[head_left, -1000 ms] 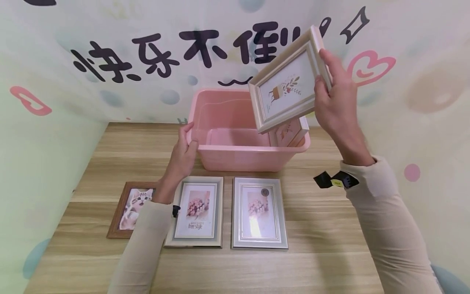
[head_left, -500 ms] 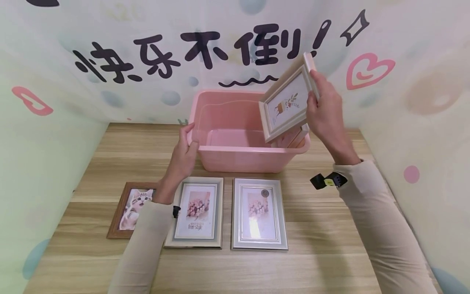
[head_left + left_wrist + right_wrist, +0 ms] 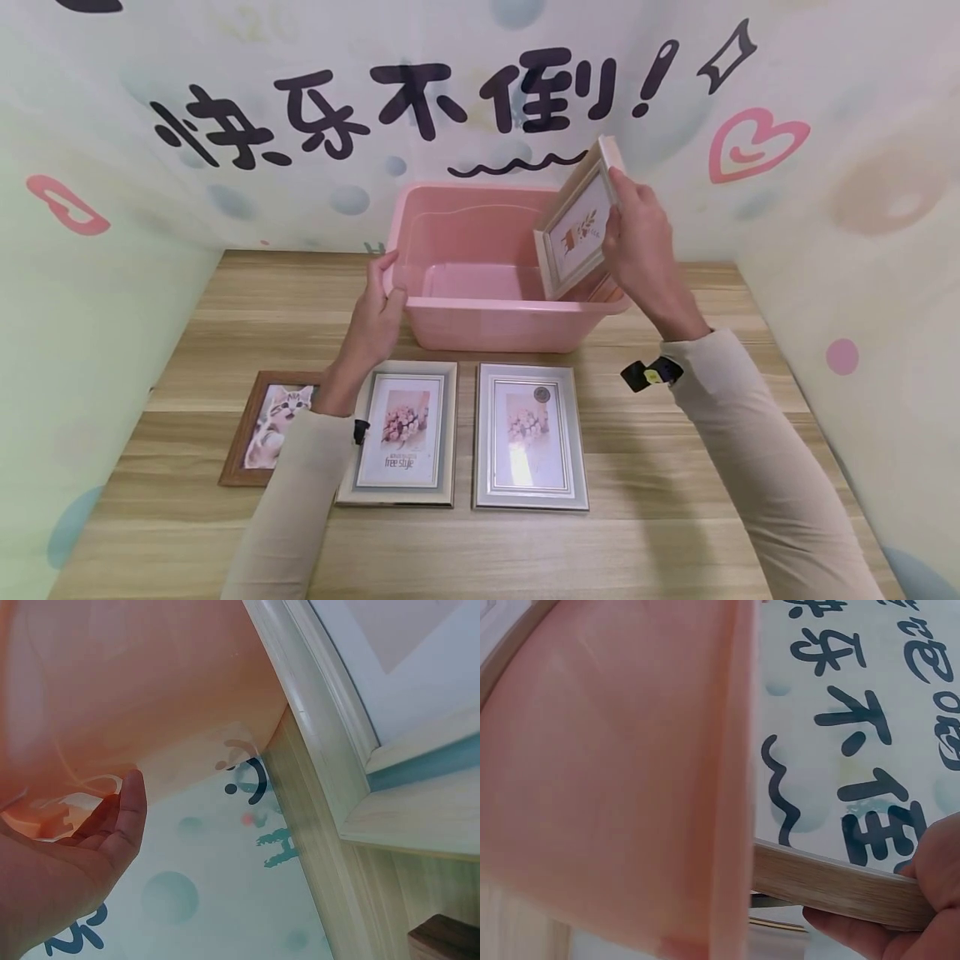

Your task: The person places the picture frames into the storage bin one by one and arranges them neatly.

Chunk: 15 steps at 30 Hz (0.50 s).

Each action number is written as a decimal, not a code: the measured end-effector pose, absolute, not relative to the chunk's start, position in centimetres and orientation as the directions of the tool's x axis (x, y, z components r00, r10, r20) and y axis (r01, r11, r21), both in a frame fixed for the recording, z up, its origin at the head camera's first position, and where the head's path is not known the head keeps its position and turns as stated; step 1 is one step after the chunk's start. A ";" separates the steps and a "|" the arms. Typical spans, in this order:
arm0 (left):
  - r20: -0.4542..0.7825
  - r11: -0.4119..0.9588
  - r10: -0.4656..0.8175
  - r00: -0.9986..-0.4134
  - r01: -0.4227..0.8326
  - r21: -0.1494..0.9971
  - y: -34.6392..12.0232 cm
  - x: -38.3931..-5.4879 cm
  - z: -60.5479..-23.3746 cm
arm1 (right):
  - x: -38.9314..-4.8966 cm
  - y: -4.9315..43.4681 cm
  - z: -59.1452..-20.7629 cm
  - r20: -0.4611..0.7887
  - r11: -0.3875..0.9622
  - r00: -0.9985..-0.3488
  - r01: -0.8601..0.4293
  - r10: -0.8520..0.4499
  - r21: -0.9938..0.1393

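Note:
A pink plastic bin [image 3: 495, 327] stands at the back of the table. My left hand [image 3: 373, 321] grips the left end of its rim, the fingertips showing beside the handle opening in the left wrist view. With my right hand [image 3: 645, 246] I hold a cream picture frame [image 3: 549, 262] by its right side, thumb in front. This frame leans inside the right part of the bin, lower end below the rim and top sticking out. Behind it a second frame [image 3: 606, 290] in the bin is mostly hidden. In the right wrist view, the held frame's wooden edge [image 3: 840, 889] lies between thumb and fingers.
In front of the bin lie a silver-edged frame [image 3: 446, 442] with a flower picture, a similar silver frame [image 3: 531, 497] to its right, and a brown frame [image 3: 240, 450] with a kitten picture, partly under my left forearm. A printed wall [image 3: 300, 200] stands close behind.
My right hand has moved down and left, lowering the cream picture frame into the bin and covering most of the frame there. My left hand has stayed on the rim.

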<state>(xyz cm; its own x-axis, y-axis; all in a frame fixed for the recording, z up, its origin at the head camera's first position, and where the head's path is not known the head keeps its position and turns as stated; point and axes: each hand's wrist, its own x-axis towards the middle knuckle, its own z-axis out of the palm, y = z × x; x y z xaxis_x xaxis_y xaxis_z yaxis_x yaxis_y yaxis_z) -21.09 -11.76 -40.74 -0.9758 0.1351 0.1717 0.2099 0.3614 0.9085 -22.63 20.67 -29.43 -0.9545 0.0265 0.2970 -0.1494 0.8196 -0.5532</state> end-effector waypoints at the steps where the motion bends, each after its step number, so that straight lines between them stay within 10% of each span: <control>1: 0.172 0.361 0.135 -0.976 0.210 0.908 -11.8 -21.1 -40.7 | -22.7 20.6 -29.6 0.286 0.820 -0.958 -0.143 0.026 -0.554; 15: 0.179 0.348 0.132 -0.975 0.214 0.913 -11.7 -21.2 -40.8 | -23.5 18.5 -31.7 0.058 0.726 -0.993 0.038 0.107 -0.686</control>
